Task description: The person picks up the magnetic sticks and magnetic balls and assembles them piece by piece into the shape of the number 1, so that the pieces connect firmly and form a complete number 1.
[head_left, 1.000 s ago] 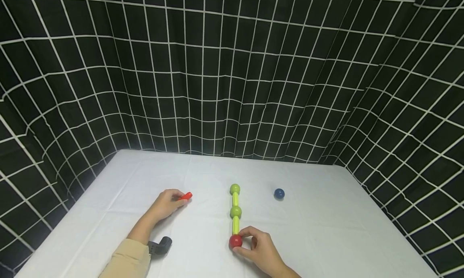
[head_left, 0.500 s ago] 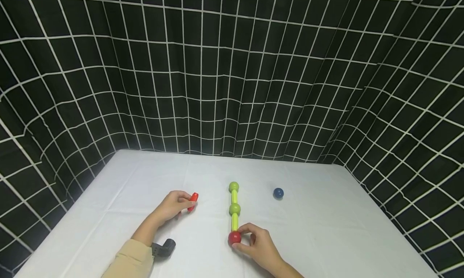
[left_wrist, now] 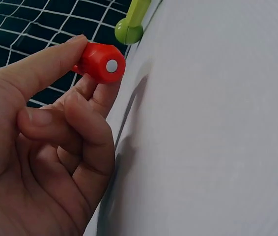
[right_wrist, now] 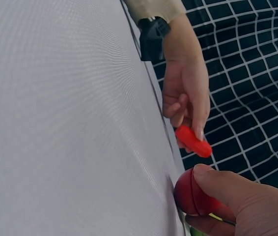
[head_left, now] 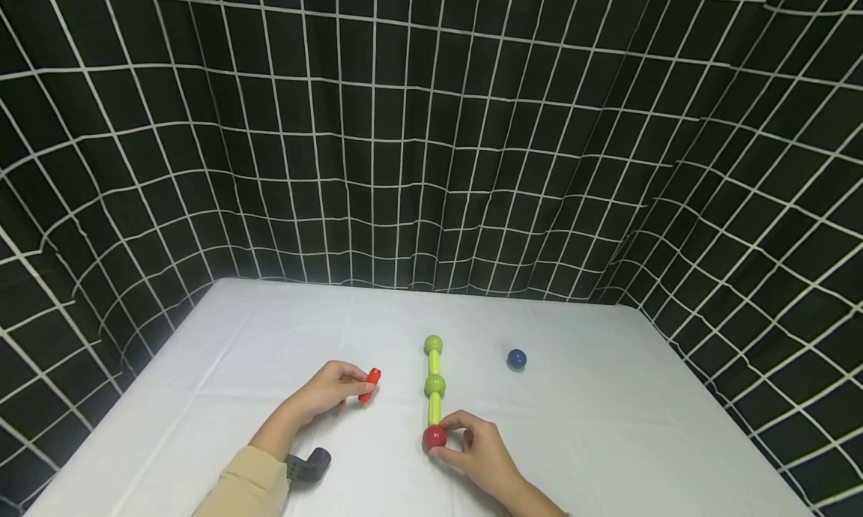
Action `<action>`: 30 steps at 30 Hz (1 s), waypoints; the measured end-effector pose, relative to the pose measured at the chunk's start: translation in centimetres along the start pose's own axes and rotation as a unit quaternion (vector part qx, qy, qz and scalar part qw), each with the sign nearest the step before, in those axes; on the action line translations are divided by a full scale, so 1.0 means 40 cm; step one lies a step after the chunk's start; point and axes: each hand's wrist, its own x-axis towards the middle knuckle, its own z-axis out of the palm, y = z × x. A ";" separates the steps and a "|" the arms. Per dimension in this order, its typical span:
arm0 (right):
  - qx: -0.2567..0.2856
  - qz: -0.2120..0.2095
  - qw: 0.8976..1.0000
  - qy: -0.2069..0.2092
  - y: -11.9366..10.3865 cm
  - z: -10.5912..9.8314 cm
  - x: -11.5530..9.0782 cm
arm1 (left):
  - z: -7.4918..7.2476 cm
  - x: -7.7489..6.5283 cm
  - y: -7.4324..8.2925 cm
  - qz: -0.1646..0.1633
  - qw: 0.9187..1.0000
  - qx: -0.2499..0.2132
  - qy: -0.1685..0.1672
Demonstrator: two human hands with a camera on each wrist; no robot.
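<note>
My left hand [head_left: 330, 388] pinches a short red rod [head_left: 369, 386] between thumb and fingertips, left of a straight chain lying on the table. In the left wrist view, a pale round dot marks the end of the red rod [left_wrist: 99, 63]. The chain has a far green ball [head_left: 434, 344], a green rod [head_left: 434, 363], a middle green ball [head_left: 434, 385], a second green rod [head_left: 434, 408] and a red ball [head_left: 434, 437] nearest me. Thumb and index finger of my right hand [head_left: 482, 457] grip that red ball; a groove runs round it in the right wrist view.
A blue ball [head_left: 517, 359] lies right of the chain. A dark wrist camera [head_left: 310, 465] sticks out from the left wrist over the white-covered table [head_left: 607, 427]. Black curtain with a white grid [head_left: 404, 165] stands behind and along both sides.
My left hand has moved right and slightly nearer me, bringing the red rod closer to the chain and turning it more upright in view. My right hand keeps its grip on the red ball.
</note>
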 end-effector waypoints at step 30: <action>-0.021 -0.006 1.000 0.020 0.012 0.013 0.063 | 0.055 -0.015 0.027 -0.003 0.995 -0.013 -0.100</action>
